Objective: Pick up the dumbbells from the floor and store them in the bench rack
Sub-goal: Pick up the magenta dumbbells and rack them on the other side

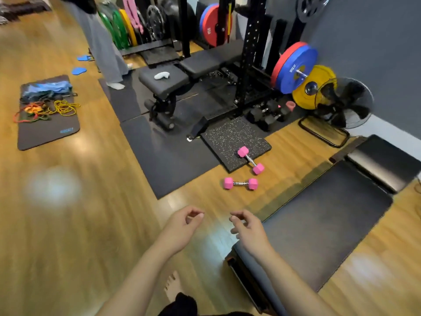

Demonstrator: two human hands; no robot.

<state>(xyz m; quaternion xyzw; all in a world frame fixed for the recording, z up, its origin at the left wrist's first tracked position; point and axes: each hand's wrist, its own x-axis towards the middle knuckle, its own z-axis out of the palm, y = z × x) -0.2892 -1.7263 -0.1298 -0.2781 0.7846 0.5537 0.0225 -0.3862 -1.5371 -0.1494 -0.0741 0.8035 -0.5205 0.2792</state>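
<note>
Two pink dumbbells with chrome handles lie on the floor ahead of me. One dumbbell (240, 183) rests flat on the wooden floor. The other dumbbell (251, 160) lies half on a speckled rubber tile (227, 139). Black dumbbells (265, 114) and a pink one sit in a cluster at the foot of the black rack (251, 55), behind the tile. My left hand (183, 225) and my right hand (247, 226) hang in the air well short of the pink dumbbells, fingers loosely curled, holding nothing.
A black weight bench (164, 82) with a white object on it stands left of the rack. A long padded bench (319, 222) lies at my right. A floor fan (344, 103), coloured plates (293, 67), a mat with bands (45, 115) and a standing person (102, 42) surround the area.
</note>
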